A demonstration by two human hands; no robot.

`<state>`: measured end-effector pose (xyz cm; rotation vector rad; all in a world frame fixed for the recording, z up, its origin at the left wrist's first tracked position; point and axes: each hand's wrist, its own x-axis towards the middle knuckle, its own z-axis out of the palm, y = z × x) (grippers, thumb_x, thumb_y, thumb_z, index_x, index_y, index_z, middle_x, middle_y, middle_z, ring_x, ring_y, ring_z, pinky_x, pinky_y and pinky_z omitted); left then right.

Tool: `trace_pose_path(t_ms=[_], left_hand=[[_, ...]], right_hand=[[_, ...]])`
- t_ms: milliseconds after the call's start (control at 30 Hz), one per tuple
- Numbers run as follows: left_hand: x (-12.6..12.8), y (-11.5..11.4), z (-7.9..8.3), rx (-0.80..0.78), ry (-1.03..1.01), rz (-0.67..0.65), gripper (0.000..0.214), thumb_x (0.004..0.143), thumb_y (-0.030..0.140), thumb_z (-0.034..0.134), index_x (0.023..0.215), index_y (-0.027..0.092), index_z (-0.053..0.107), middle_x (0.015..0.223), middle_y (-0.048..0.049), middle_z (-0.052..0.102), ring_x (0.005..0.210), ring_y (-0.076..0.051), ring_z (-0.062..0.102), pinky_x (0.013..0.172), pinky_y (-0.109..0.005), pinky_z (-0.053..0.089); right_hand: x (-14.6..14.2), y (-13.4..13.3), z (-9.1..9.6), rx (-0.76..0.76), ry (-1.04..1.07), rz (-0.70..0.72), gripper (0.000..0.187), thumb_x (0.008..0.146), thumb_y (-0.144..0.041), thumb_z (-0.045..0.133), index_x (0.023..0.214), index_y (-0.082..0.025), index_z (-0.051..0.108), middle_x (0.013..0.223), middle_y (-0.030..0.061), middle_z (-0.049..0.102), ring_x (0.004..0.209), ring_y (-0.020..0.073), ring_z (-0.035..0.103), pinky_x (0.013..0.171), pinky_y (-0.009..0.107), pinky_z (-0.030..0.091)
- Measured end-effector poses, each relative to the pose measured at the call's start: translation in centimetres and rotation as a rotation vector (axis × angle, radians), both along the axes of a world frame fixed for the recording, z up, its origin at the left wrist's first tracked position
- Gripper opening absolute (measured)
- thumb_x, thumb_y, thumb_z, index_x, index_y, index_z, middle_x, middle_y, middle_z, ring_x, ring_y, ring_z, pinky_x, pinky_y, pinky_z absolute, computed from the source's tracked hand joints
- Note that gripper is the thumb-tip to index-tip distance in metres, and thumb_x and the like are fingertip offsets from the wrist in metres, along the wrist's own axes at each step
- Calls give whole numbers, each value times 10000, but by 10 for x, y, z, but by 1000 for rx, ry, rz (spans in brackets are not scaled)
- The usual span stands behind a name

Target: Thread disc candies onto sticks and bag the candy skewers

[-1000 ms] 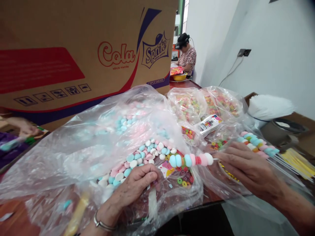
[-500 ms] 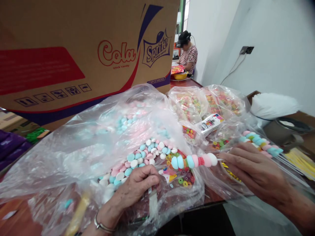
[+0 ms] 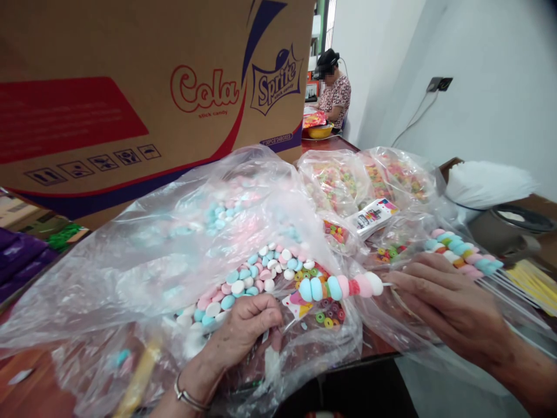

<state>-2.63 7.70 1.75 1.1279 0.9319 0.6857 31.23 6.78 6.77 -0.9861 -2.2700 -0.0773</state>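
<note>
My right hand pinches the white stick of a candy skewer, threaded with blue, pink and white marshmallows and gummy rings. Its tip points left, above a small clear plastic bag with a colourful print. My left hand is closed, thumb against curled fingers, at the edge of this clear plastic; the exact grip is partly hidden. Just behind it, loose marshmallows spill from the mouth of a large clear bag. Gummy rings lie under the skewer's tip.
A big cardboard box stands at the back left. Bags of gummy rings and a stack of printed cards lie behind. Finished candy skewers and yellow strips are at right. Another person sits farther back.
The view has shifted slightly. The skewer's tip has moved a little left, nearer the printed bag. The left hand stays almost in place, its fingers slightly shifted.
</note>
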Motion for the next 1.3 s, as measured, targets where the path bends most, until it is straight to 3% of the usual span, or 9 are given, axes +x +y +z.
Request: trace_pose_path(t_ms=[267, 833, 1067, 1300], left_hand=[[-4, 1, -5, 10, -5, -23, 417, 820, 525, 656, 664, 147, 575, 524, -27, 668, 350, -47, 390, 351, -156, 245], [0, -1, -6, -27, -22, -46, 459, 894, 544, 523, 659, 153, 567, 534, -41, 663, 315, -38, 339, 319, -154, 208], [-6, 1, -4, 2, 41, -60, 409, 868, 491, 598, 645, 148, 598, 533, -22, 653, 368, -52, 351, 366, -171, 222], [-6, 5, 6, 218, 174, -118, 377, 860, 439, 626, 630, 144, 675, 603, -35, 682, 578, -126, 551, 567, -203, 388]], right_hand=[[2, -2, 2, 62, -72, -15, 200, 965, -176, 467, 1094, -155, 618, 890, 65, 678, 815, 204, 534, 767, 369, 392], [-1, -4, 3, 165, -145, -8, 145, 933, -142, 516, 1017, -179, 627, 820, 54, 675, 758, 192, 532, 714, 360, 371], [6, -5, 5, 30, -104, 40, 182, 939, -184, 507, 1069, -205, 632, 804, 39, 659, 774, 189, 530, 738, 367, 406], [3, -6, 4, -33, -30, 27, 162, 933, -156, 503, 1037, -194, 621, 851, 43, 665, 792, 192, 536, 742, 365, 401]])
